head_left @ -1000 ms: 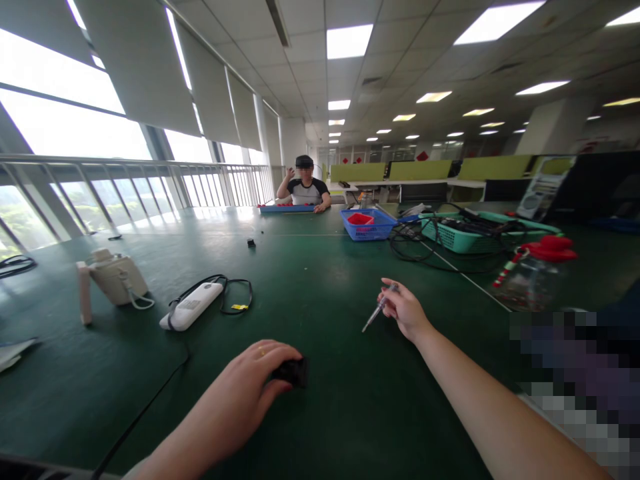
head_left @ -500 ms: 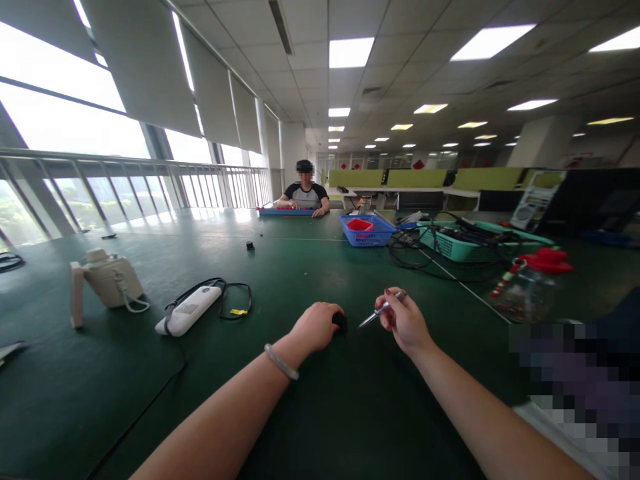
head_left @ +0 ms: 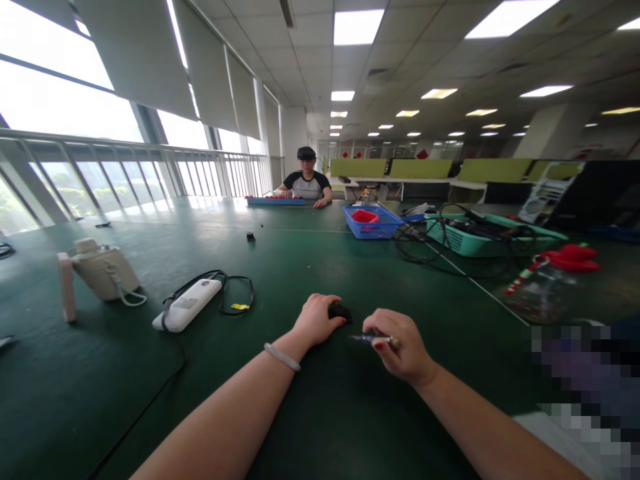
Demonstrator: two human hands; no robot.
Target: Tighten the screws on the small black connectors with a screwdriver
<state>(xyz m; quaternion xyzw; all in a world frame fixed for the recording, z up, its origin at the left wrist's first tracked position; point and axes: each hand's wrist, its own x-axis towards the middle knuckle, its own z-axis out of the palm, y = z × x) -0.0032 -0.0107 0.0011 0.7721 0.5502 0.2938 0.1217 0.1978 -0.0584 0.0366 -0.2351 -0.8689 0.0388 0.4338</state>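
Observation:
My left hand (head_left: 319,319) rests low over the table, its fingers closed round a small dark object (head_left: 341,313), black and rounded, whose kind I cannot make out. To its right, my right hand (head_left: 400,341) grips a slim silver screwdriver (head_left: 369,339) between thumb and fingers. The screwdriver lies nearly level, its thin tip pointing left toward the black object without touching it. The tip is blurred, and the fingers hide part of the shaft. A gold-coloured end shows beside the thumb.
A white device with a black cord (head_left: 193,305) and a beige bottle (head_left: 106,270) stand left on the green table (head_left: 300,427). A blue basket (head_left: 373,227), a green basket with cables (head_left: 470,241) and a red-lidded jar (head_left: 550,287) are right. Another person (head_left: 306,183) sits opposite.
My right hand has turned over and lowered, so the screwdriver is now nearly level instead of slanting. My left hand's thumb now lies along the black object's near side. The view has tilted down slightly.

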